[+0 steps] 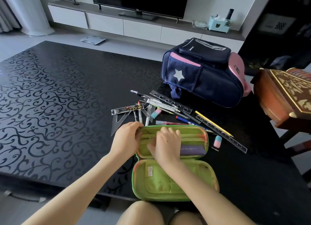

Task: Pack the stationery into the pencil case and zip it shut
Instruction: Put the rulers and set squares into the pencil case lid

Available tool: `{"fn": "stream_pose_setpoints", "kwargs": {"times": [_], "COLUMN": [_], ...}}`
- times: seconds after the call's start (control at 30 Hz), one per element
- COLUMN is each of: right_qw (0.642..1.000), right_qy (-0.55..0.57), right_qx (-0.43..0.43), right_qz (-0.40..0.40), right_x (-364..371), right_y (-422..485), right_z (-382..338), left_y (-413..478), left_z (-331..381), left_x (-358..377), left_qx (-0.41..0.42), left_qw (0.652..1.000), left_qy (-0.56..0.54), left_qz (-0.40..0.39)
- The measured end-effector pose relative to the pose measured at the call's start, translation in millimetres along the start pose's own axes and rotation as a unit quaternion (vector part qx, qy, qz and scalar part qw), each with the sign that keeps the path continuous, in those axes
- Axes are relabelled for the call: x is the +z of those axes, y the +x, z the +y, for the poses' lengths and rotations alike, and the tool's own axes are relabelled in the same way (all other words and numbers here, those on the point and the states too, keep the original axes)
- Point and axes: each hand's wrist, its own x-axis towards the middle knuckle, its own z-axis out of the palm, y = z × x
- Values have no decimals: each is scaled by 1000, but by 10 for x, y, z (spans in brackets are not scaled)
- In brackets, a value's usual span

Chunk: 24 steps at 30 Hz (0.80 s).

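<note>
A green pencil case [175, 179] lies open flat at the table's near edge, its lining showing. My left hand [125, 138] grips the far half's left rim. My right hand [165, 144] lies inside the far half, fingers spread over the inner zipped pocket; what its fingertips hold is hidden. A purple box [193, 149] sits in that half. Beyond the case lie several pens [146, 113], clear rulers [222, 131], a set square [117, 122], a yellow pencil [213, 123] and two pink-and-blue erasers [217, 141].
A navy backpack [202, 74] with a white star lies behind the stationery. A carved wooden box [284, 98] stands at the right edge. The black patterned table [50, 98] stretches left. A TV cabinet [134, 26] runs along the far wall.
</note>
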Motion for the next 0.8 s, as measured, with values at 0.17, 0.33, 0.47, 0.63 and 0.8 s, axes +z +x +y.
{"fn": "stream_pose_setpoints", "kwargs": {"times": [0.17,0.33,0.47,0.63,0.8], "right_qw": [997,994,995,984,996], "right_qy": [-55,-85,-68,-54,50], "right_qx": [30,46,-39,-30,-35], "right_qz": [35,50,-69,-165,-66], "right_x": [-179,-427,-383,-390,-662], "right_y": [-9,-115,-206,-166,-242], "right_z": [613,1325,1297,1276,1325], "left_y": [-12,20,-10,-122,-131], "left_z": [-54,-53,76,254,264], "left_x": [7,43,120,315,444], "left_qx": [44,39,99,174,90], "left_qw": [998,996,981,952,951], "left_qy": [37,69,169,242,287], "left_qz": [-10,-38,2,-68,-72]}}
